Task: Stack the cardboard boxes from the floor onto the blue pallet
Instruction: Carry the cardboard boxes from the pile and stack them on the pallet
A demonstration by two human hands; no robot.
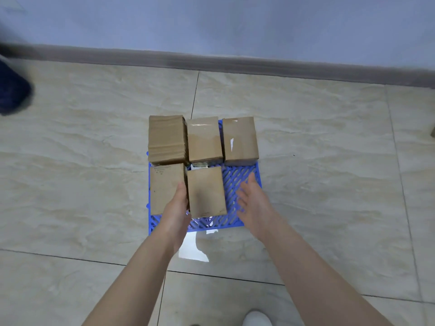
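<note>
My left hand (177,203) lies flat against the near middle box (207,191) on the blue pallet (235,172), probably squaring it; my right hand (250,196) hovers open nearby.

Left hand (179,201) extended, fingers straight; right hand (251,198) fingers splayed.

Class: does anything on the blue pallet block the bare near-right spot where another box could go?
Nothing visible lies there: the blue pallet shows bare lattice between the front middle box and its right edge. Only the open right hand is above it.
</note>
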